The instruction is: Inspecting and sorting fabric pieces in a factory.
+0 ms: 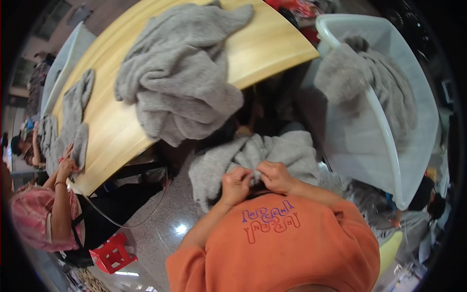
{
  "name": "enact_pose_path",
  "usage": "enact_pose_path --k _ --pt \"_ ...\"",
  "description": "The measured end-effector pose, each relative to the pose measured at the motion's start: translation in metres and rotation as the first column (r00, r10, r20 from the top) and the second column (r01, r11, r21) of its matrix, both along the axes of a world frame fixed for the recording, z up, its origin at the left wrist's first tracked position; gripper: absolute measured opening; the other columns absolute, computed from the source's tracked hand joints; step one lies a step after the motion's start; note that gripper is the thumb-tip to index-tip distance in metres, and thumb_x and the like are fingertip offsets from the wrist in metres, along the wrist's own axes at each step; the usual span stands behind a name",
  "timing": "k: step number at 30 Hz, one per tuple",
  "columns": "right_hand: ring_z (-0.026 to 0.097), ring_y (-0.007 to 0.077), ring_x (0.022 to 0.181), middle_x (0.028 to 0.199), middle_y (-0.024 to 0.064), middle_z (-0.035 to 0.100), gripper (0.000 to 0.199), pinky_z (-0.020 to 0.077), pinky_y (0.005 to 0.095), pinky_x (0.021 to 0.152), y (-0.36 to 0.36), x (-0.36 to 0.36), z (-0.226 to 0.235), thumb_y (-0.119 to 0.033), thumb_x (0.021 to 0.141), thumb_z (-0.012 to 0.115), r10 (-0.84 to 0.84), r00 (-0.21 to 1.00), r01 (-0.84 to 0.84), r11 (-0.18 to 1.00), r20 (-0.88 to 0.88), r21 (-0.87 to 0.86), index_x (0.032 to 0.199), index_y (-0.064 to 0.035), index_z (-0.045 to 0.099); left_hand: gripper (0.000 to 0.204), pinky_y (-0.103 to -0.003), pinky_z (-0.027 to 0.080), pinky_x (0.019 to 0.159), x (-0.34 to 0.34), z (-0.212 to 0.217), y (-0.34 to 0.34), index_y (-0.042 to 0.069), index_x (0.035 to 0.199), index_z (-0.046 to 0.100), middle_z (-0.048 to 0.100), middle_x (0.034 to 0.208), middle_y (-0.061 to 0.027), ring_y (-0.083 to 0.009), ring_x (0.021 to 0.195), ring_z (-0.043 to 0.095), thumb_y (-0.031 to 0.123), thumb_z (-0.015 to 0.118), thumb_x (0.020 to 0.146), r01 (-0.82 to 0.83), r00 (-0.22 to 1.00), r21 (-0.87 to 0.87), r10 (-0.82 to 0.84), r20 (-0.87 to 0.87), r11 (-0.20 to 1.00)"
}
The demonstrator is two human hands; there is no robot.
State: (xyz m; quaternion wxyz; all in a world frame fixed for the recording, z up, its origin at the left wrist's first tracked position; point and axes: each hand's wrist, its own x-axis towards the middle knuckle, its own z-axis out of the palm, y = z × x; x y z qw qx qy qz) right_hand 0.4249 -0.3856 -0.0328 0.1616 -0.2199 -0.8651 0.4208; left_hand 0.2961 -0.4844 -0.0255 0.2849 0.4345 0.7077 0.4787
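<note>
Two hands work close together near the person's chest. The left hand is curled in a tight grip on a grey fuzzy sweater. The right hand pinches the same sweater just beside it, so the two hands almost touch. This sweater hangs in front of the person, below the edge of the worktop and above the shiny floor.

There are more grey fuzzy things to count. One big grey pile lies crumpled on the yellow wooden worktop. One more grey piece sits in a big white plastic bin on the right. At the far left of the worktop lie flat grey pieces, at least two, though it is hard to tell just how many.

One other person in a pink top sits at the left, with a hand raised to those flat pieces. One small red stool stands on the floor near that person. The person wears an orange top.
</note>
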Motion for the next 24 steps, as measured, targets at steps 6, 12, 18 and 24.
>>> enact_pose_path --k 6,12,18,24 --pt "0.054 0.0289 0.057 0.064 0.0105 0.053 0.007 0.0425 0.0385 0.047 0.01 -0.002 -0.01 -0.007 0.065 0.052 -0.072 0.994 0.079 0.993 -0.08 0.09 0.066 -0.0046 0.046 0.011 -0.03 0.044 0.05 0.006 -0.013 0.02 0.001 0.073 0.056 0.056 0.066 -0.0118 -0.0249 0.056 0.054 -0.008 0.058 0.067 0.079 0.933 0.23 0.01 -0.36 0.97" --pt "0.053 0.0282 0.054 0.062 0.009 0.052 0.009 0.0419 0.0376 0.045 0.016 -0.001 -0.011 -0.009 0.065 0.054 -0.094 0.99 0.099 0.994 -0.1 0.047 0.065 -0.0052 0.046 0.015 -0.03 0.046 0.048 0.01 -0.019 0.025 0.0 0.073 0.056 0.056 0.066 -0.0118 -0.0246 0.057 0.057 -0.01 0.057 0.062 0.139 0.851 0.322 0.053 -0.523 0.937" --pt "0.051 0.0253 0.05 0.059 0.0078 0.049 0.012 0.0404 0.0344 0.042 0.027 -0.01 -0.019 -0.003 0.058 0.056 -0.026 0.989 0.062 0.968 -0.148 0.243 0.066 -0.0047 0.047 0.015 -0.029 0.047 0.048 0.01 -0.02 0.029 0.0 0.075 0.057 0.058 0.067 -0.0114 -0.0238 0.056 0.057 -0.011 0.057 0.064 0.17 0.819 0.318 0.046 -0.573 0.933" --pt "0.049 0.0233 0.048 0.057 0.0055 0.046 0.021 0.039 0.0321 0.041 0.032 -0.005 -0.018 -0.004 0.055 0.059 0.026 0.932 0.087 0.952 -0.362 0.294 0.075 -0.0028 0.051 0.013 -0.027 0.044 0.047 0.016 -0.022 0.028 0.0 0.077 0.058 0.056 0.065 -0.0114 -0.018 0.051 0.054 -0.008 0.057 0.066 0.017 0.888 0.324 0.134 -0.439 0.946"
